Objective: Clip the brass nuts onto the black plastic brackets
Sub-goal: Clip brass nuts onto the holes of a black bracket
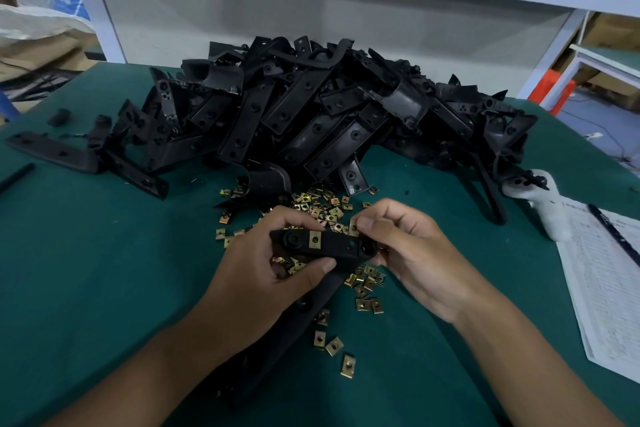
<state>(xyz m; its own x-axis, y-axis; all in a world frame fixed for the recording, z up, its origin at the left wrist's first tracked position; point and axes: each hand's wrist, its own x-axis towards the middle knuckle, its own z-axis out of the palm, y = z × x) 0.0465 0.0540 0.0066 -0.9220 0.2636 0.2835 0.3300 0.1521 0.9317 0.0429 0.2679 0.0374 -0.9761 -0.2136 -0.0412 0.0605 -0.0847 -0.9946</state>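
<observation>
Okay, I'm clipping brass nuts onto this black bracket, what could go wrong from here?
1. The right hand pinches a nut at the end of the bracket; it may go on crooked or slip from the fingers.
2. Loose nuts lie under both hands; the left hand or a forearm could scatter them.
3. The bracket pile leans toward the nuts and might slide over them.

A green mat (86,253) covers the workbench, a printed sheet (602,288) with a dark pen (613,236) lying at its right edge beside a white object (550,215); cardboard boxes (609,31) sit behind
</observation>
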